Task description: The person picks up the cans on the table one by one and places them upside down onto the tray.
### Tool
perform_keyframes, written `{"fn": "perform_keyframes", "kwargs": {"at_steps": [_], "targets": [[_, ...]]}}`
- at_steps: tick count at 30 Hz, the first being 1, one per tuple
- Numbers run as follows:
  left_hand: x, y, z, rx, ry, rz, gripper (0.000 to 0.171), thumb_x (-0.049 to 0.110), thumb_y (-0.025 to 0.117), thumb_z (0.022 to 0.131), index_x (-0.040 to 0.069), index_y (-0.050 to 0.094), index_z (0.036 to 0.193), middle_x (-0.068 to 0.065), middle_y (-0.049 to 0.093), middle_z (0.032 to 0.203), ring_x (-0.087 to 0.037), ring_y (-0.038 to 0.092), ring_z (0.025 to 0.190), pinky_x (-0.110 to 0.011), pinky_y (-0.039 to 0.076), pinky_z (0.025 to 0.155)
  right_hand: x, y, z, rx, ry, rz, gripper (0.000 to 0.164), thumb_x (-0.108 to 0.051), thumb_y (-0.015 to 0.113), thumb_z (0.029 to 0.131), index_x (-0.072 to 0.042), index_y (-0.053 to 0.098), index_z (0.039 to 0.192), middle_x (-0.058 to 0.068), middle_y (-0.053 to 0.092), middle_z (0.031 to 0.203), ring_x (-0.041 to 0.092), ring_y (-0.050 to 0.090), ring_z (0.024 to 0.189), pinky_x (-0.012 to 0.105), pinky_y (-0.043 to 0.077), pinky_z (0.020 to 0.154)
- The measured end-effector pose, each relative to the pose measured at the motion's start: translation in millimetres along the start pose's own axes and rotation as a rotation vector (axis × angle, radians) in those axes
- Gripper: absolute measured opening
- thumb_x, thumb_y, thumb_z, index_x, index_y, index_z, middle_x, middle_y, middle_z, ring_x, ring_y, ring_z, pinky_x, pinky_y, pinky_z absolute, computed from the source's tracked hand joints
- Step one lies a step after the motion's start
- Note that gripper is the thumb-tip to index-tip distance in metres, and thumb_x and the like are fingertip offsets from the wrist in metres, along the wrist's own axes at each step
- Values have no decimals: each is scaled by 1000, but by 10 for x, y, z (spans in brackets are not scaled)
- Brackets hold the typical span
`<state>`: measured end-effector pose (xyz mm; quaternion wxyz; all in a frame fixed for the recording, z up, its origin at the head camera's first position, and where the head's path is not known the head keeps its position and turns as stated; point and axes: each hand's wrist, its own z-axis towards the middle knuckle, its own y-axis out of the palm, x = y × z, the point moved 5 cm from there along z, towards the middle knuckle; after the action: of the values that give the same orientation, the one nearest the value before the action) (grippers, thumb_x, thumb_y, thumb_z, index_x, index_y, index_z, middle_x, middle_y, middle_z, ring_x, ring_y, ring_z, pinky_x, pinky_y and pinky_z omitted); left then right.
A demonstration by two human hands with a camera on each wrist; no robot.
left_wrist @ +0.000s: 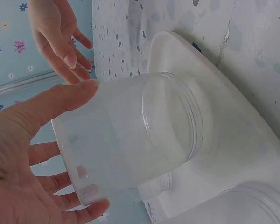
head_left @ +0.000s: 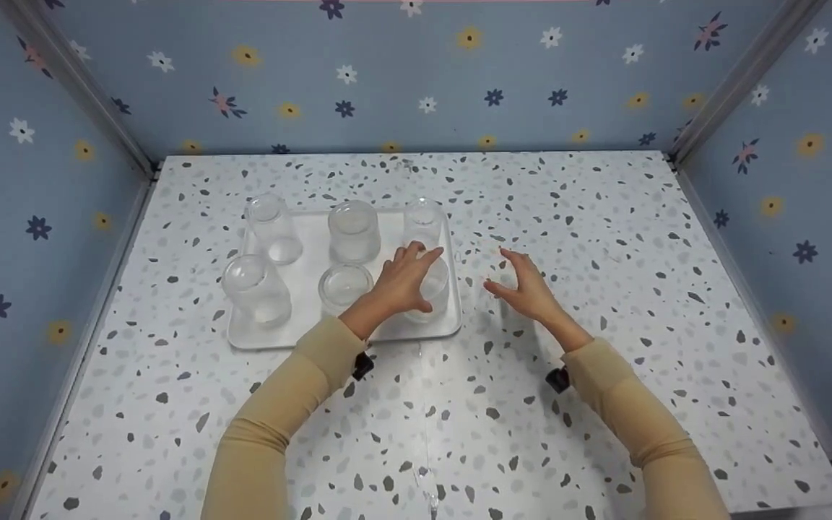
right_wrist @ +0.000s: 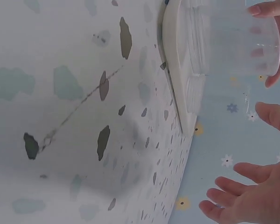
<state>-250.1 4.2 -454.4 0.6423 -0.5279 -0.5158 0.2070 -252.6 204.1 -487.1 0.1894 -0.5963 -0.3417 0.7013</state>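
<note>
A clear plastic jar (left_wrist: pixel 126 135) stands mouth down at the front right of a white tray (head_left: pixel 305 289), its threaded neck lowest. My left hand (head_left: pixel 401 280) grips the jar's upper end from above, thumb on one side and fingers spread round the other. To the right of the tray, over the speckled table, my right hand (head_left: pixel 528 291) is held up with fingers parted and nothing in it. The right wrist view shows this same jar (right_wrist: pixel 233 44) beyond the right hand (right_wrist: pixel 252 191), a gap between them.
Several more clear jars share the tray: one at back left (head_left: pixel 275 227), one at back middle (head_left: pixel 354 231), one at back right (head_left: pixel 423 220), one at front left (head_left: pixel 257 289) and one at front middle (head_left: pixel 344 287). Flowered blue panels (head_left: pixel 423 79) enclose the speckled table (head_left: pixel 604 238).
</note>
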Motion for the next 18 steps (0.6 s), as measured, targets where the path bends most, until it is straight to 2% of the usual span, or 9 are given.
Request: {"fn": "perform_keyframes", "kwargs": {"at_steps": [9,18], "targets": [[15,36,44,-50,-23,29,95,19,83,59,13,31,138,-16,30,132,-31,33,112,-46,37,84,65,-100,-41,-51,30,-35,75,-39,61,82,5,29,133,29,26,133,40,25,123,51,23,98],[10,48,94,-80,-50,43,95,18,82,61,14,28,140,-15,28,134,-30,31,116,-46,34,89,131,-172,0,-109,110,-91,74,-30,61,84,3,22,137,26,17,139,38,18,127,48,19,101]]}}
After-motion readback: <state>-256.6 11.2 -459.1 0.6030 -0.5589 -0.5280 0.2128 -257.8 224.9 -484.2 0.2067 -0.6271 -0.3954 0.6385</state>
